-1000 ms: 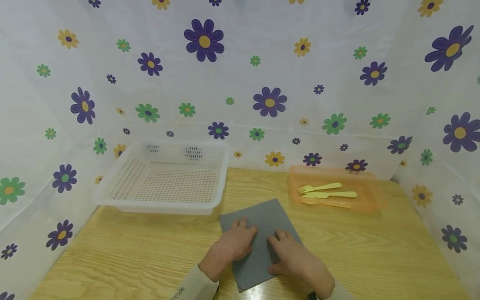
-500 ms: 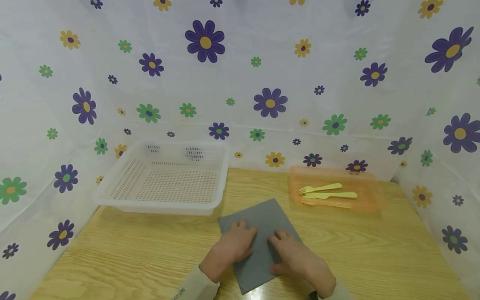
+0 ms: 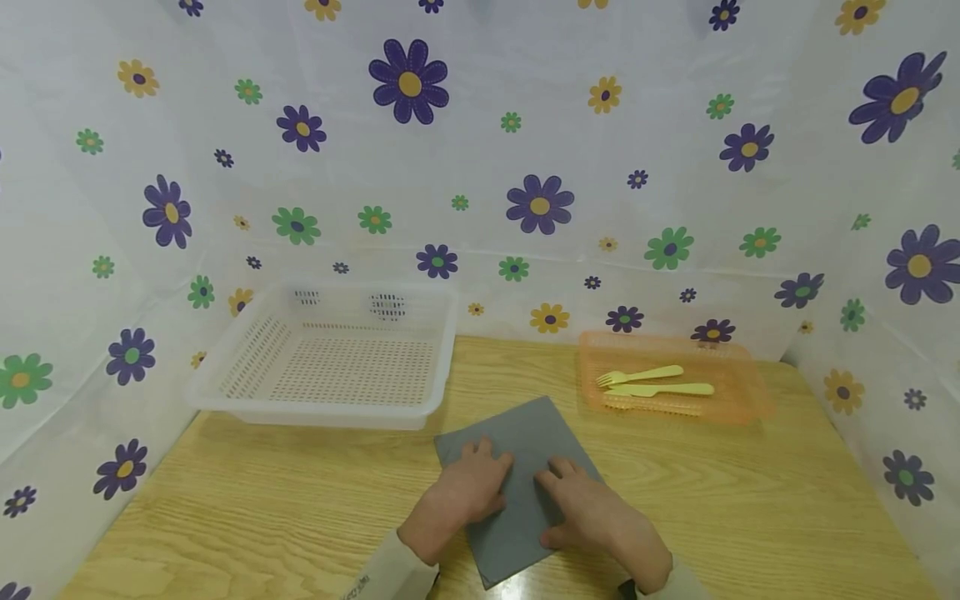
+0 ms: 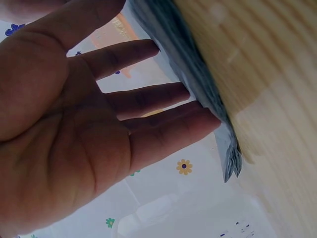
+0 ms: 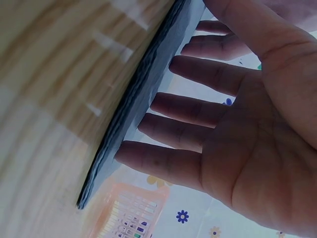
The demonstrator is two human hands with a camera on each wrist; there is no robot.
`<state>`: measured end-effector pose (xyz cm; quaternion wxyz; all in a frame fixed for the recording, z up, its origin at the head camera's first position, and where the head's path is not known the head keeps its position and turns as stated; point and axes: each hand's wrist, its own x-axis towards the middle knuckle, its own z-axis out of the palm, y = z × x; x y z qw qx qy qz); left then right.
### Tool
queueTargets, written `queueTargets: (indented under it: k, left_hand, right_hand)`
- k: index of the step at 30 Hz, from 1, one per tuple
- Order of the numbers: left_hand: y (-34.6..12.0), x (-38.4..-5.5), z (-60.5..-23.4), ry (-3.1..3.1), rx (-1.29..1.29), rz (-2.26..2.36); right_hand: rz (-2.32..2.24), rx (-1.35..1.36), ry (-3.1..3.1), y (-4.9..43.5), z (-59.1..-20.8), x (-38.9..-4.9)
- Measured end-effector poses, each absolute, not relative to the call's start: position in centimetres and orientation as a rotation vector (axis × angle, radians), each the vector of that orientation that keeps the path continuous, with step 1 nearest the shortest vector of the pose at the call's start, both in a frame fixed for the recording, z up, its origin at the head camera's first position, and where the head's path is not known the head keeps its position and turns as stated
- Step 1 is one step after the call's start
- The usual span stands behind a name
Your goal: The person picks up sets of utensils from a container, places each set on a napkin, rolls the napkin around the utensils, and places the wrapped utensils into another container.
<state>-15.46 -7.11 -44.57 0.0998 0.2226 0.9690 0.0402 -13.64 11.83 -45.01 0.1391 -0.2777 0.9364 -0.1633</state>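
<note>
A grey folded cloth point(image 3: 517, 433) lies flat and slightly turned on the wooden table; the wrist views show several layers along its edge. My left hand point(image 3: 468, 487) rests on its left half, fingertips touching the top. On the right half sits my right hand point(image 3: 588, 508), also with its fingertips down. In the left wrist view the left fingers point(image 4: 148, 99) are nearly straight against the cloth point(image 4: 188, 64), the palm raised. The right wrist view likewise shows extended right fingers point(image 5: 163, 161) touching the cloth point(image 5: 141, 94). Neither hand grips anything.
A white perforated basket point(image 3: 435, 408) stands at the back left. At the back right, an orange basket point(image 3: 738, 400) holds a yellow fork point(image 3: 652, 373) and a yellow knife point(image 3: 667, 389). A flower-printed curtain point(image 3: 480, 150) encloses the table point(image 3: 300, 500) behind and at both sides.
The grey cloth has turned and shifted very slightly under my hands, its far corner moving a little left. Both hands stay almost in place; the baskets have not moved.
</note>
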Motion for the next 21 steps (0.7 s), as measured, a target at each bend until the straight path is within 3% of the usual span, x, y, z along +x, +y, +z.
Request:
queueTargets:
  k: [21]
  left_hand:
    - [-7.19, -15.43, -44.58, 2.868, 0.666, 0.120]
  right_hand:
    - [-0.479, -0.835, 2.710, 12.07, -45.14, -13.82]
